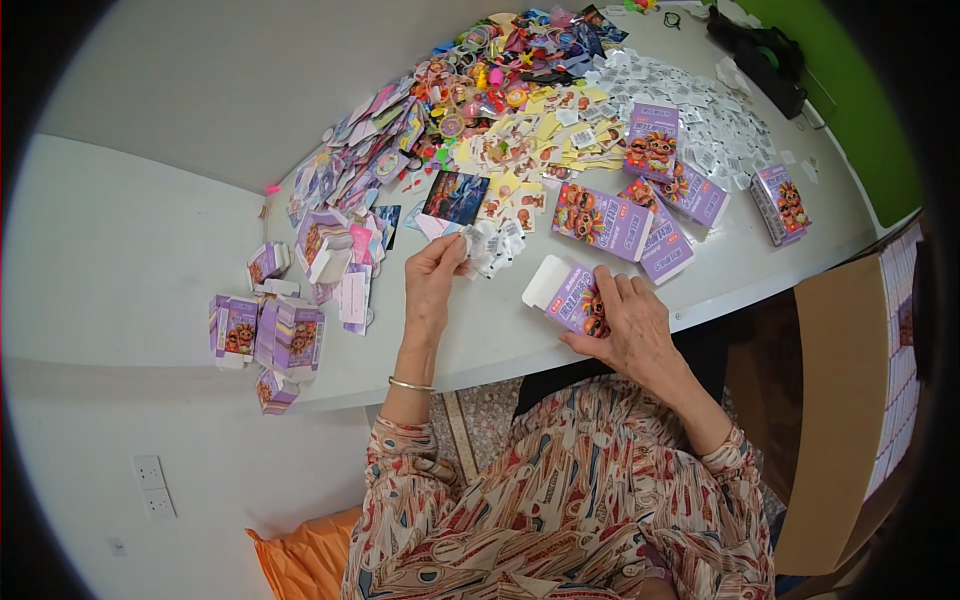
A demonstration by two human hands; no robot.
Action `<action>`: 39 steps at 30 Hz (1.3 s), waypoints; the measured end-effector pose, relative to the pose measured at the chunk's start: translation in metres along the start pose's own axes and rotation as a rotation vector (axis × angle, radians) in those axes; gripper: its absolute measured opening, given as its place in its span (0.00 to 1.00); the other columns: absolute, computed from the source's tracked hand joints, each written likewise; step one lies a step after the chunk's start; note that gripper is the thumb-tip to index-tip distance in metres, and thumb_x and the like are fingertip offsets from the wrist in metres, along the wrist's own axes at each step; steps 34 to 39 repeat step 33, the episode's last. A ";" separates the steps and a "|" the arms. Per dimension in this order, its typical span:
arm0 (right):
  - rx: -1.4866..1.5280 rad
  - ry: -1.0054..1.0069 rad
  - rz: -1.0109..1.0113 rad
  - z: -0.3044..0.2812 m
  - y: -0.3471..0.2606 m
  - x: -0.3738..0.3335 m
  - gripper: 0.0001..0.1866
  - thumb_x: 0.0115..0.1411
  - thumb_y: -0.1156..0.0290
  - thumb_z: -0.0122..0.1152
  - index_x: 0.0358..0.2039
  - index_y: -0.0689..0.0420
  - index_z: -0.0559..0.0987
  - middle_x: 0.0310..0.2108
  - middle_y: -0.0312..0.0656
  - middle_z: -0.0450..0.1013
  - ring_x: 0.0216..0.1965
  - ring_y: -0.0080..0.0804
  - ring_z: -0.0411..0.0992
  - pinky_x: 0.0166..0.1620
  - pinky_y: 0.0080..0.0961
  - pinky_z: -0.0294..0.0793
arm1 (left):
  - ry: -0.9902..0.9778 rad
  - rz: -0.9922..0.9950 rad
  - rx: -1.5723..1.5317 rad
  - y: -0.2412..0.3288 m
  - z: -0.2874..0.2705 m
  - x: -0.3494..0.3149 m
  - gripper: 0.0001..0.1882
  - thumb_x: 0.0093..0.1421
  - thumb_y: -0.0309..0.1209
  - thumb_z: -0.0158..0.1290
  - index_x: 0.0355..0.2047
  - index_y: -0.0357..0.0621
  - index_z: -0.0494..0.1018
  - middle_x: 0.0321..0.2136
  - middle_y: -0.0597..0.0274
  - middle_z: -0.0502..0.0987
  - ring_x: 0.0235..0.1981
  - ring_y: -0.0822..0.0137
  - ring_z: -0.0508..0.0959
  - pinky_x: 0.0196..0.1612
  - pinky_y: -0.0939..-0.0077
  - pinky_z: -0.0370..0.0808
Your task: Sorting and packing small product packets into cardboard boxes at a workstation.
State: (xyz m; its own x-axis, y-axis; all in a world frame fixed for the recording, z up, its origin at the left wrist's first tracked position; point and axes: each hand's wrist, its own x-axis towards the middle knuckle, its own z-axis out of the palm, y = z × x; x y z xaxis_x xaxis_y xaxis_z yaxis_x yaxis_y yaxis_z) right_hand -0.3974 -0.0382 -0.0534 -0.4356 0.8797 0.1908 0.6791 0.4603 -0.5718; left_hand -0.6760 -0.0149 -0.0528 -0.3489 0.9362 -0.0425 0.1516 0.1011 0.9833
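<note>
My left hand pinches a small bunch of white printed sachets. Just beyond its fingertips is a dark picture card; whether it is held too, I cannot tell. A purple carton is in my right hand, thumb on the near side and fingers over the far side. Its white end flap stands open toward my left hand. Beyond the right hand, several closed purple boxes lie in a loose group, one resting across others.
Sticker sheets, white sachets, small plastic toys and folded cards are heaped along the table's far side. Open purple cartons cluster at the left edge. A large cardboard box stands at right, an orange bag below.
</note>
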 end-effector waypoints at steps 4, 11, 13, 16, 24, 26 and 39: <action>-0.002 -0.031 0.035 -0.003 -0.001 -0.001 0.46 0.42 0.47 0.71 0.53 0.67 0.64 0.34 0.52 0.71 0.36 0.48 0.69 0.39 0.39 0.71 | -0.130 -0.232 -0.227 0.000 -0.003 -0.007 0.12 0.61 0.29 0.56 0.42 0.34 0.77 0.29 0.63 0.78 0.26 0.73 0.77 0.31 0.80 0.75; -0.001 -0.030 0.067 -0.013 0.004 -0.007 0.45 0.44 0.48 0.70 0.53 0.67 0.64 0.35 0.53 0.70 0.37 0.49 0.69 0.40 0.40 0.71 | -0.180 -0.336 -0.164 -0.010 -0.007 -0.023 0.12 0.62 0.28 0.54 0.44 0.34 0.75 0.31 0.60 0.79 0.27 0.72 0.79 0.30 0.79 0.77; -0.006 -0.023 0.080 -0.016 0.007 -0.007 0.44 0.45 0.48 0.70 0.53 0.67 0.64 0.36 0.54 0.70 0.37 0.50 0.69 0.40 0.40 0.71 | -0.188 -0.324 -0.143 -0.015 -0.010 -0.027 0.12 0.62 0.27 0.54 0.44 0.34 0.75 0.31 0.60 0.79 0.27 0.72 0.79 0.31 0.79 0.77; -0.032 0.022 0.045 -0.015 0.009 -0.008 0.43 0.43 0.49 0.71 0.50 0.66 0.65 0.34 0.51 0.70 0.35 0.45 0.70 0.37 0.38 0.72 | -0.204 -0.324 -0.155 -0.017 -0.014 -0.031 0.11 0.62 0.26 0.54 0.44 0.33 0.75 0.31 0.60 0.79 0.27 0.72 0.78 0.31 0.79 0.77; -0.037 -0.106 -0.031 -0.006 -0.005 -0.010 0.45 0.42 0.47 0.71 0.52 0.67 0.65 0.34 0.49 0.69 0.35 0.45 0.68 0.39 0.38 0.70 | -0.259 -0.228 -0.160 0.012 0.006 -0.047 0.10 0.60 0.26 0.55 0.42 0.36 0.76 0.31 0.61 0.79 0.27 0.73 0.77 0.33 0.80 0.76; -0.043 -0.117 -0.082 -0.004 -0.011 -0.009 0.45 0.41 0.48 0.71 0.51 0.67 0.65 0.34 0.48 0.69 0.35 0.44 0.68 0.39 0.36 0.69 | -0.334 -0.025 0.125 0.022 0.020 -0.058 0.10 0.60 0.26 0.55 0.42 0.36 0.76 0.31 0.63 0.79 0.26 0.73 0.77 0.33 0.81 0.75; 0.019 -0.138 -0.112 -0.002 -0.018 -0.010 0.43 0.42 0.53 0.72 0.52 0.64 0.64 0.36 0.47 0.68 0.37 0.43 0.67 0.41 0.36 0.68 | -0.438 0.391 0.561 0.051 0.038 -0.082 0.16 0.58 0.24 0.52 0.47 0.37 0.71 0.40 0.51 0.74 0.34 0.62 0.78 0.38 0.71 0.74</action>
